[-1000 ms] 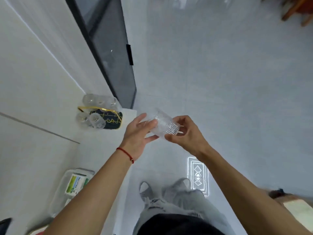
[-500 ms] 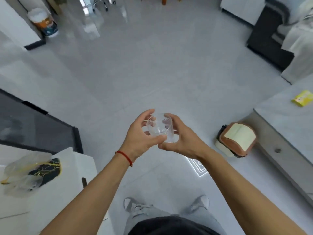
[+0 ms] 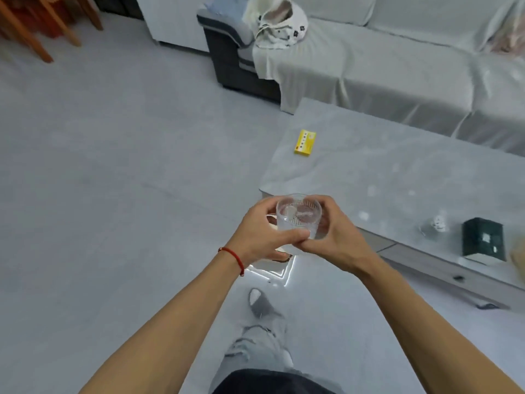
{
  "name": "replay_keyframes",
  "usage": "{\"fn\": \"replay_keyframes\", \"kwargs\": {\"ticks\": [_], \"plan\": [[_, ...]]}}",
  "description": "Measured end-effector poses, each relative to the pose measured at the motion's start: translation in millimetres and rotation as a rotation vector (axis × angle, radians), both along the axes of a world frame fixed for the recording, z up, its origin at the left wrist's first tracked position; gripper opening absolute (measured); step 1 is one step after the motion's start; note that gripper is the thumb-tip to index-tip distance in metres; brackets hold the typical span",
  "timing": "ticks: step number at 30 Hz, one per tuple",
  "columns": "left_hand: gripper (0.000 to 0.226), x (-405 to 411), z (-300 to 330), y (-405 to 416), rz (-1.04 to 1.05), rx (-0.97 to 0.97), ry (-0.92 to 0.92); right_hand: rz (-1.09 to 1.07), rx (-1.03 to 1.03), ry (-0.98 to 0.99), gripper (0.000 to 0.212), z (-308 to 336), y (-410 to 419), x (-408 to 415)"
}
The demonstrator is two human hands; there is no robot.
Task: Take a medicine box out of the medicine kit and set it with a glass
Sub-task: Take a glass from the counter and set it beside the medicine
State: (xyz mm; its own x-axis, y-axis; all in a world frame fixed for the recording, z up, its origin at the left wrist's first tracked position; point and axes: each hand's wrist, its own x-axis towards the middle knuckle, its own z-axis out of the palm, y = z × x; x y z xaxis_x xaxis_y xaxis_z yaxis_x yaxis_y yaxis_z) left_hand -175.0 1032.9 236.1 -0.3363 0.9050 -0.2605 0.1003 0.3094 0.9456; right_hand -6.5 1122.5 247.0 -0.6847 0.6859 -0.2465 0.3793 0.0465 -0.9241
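A clear ribbed glass (image 3: 298, 216) stands upright between both my hands in front of me, above the floor. My left hand (image 3: 261, 234) curls round its left side and my right hand (image 3: 336, 240) round its right side. A yellow medicine box (image 3: 304, 142) lies flat near the left end of the grey coffee table (image 3: 397, 172), well ahead of the glass and apart from it. The medicine kit is out of view.
A dark green box (image 3: 484, 240) and a small glass item (image 3: 434, 224) sit at the table's right end. Behind the table is a grey covered sofa (image 3: 383, 61) with a white bag (image 3: 279, 24). Wooden chair legs (image 3: 42, 27) stand far left. Open floor lies left.
The view has swung right from the counter with the glasses to the coffee table and sofa. The glass went from tilted to upright, held in both hands throughout.
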Motion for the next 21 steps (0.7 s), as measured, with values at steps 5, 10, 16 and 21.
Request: {"fn": "replay_keyframes", "kwargs": {"ticks": [5, 10, 16, 21], "plan": [[0.08, -7, -25, 122, -0.203, -0.046, -0.021, -0.128, 0.031, -0.068, 0.08, -15, 93, 5], [0.089, -20, -42, 233, -0.365, -0.137, 0.05, -0.232, 0.03, -0.091, 0.079, -51, 197, 0], [0.079, -52, -129, 360, -0.198, -0.403, 0.227, -0.243, 0.062, -0.185, 0.078, -145, 373, -17], [0.064, -78, -223, 446, 0.056, -0.628, 0.341, -0.189, 0.087, -0.245, 0.077, -229, 502, -48]]}}
